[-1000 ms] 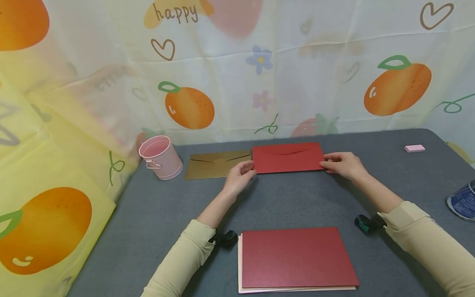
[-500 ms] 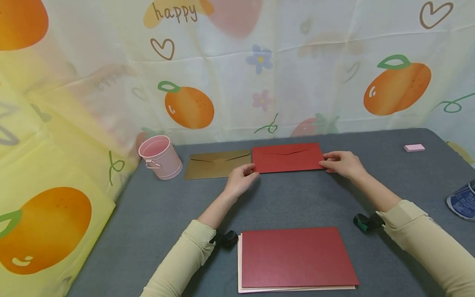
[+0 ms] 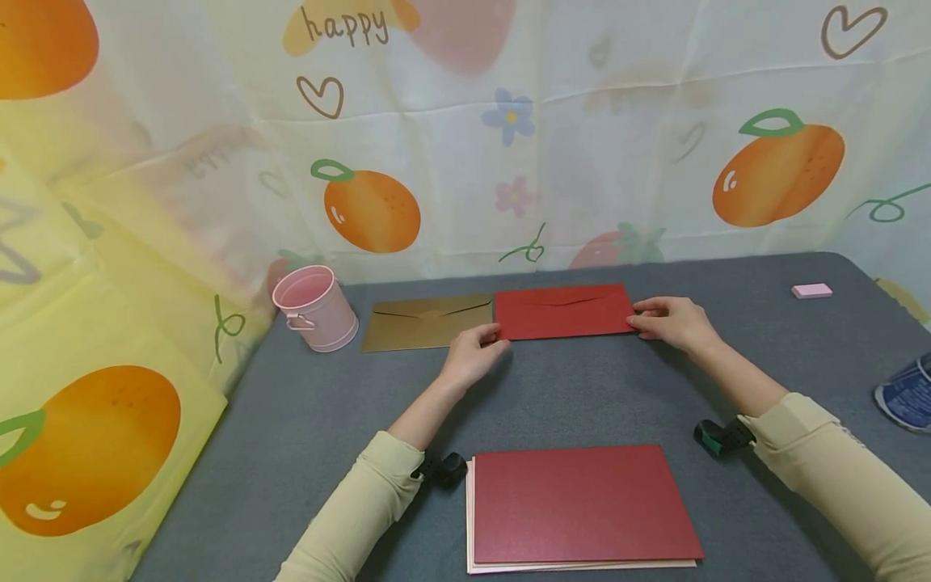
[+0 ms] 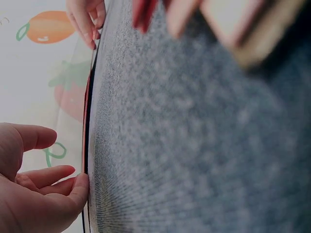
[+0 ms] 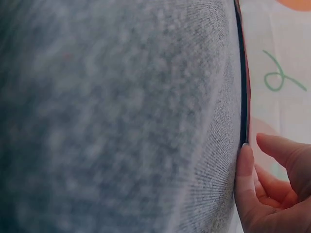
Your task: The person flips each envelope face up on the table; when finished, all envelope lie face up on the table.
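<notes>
A red envelope (image 3: 563,311), flap side up, lies near the back of the grey table. My left hand (image 3: 473,356) is at its lower left corner. In the left wrist view the thumb of that hand (image 4: 43,194) meets the thin edge, while the index finger stands apart. My right hand (image 3: 676,323) pinches the right edge near the front corner; in the right wrist view its thumb (image 5: 245,160) is against the edge. Beside the red one, on the left, lies a gold envelope (image 3: 414,323), its right end partly behind my left hand.
Nearer me rests a stack of dark red and cream sheets (image 3: 582,505). A pink bucket (image 3: 316,311) stands at the back left. On the right are a small pink block (image 3: 812,291) and a blue can (image 3: 909,394). A fruit-print cloth (image 3: 451,137) hangs behind.
The far edge of the red envelope has come down slightly. My left hand has shifted a little to the right along its corner; the right hand has hardly moved.
</notes>
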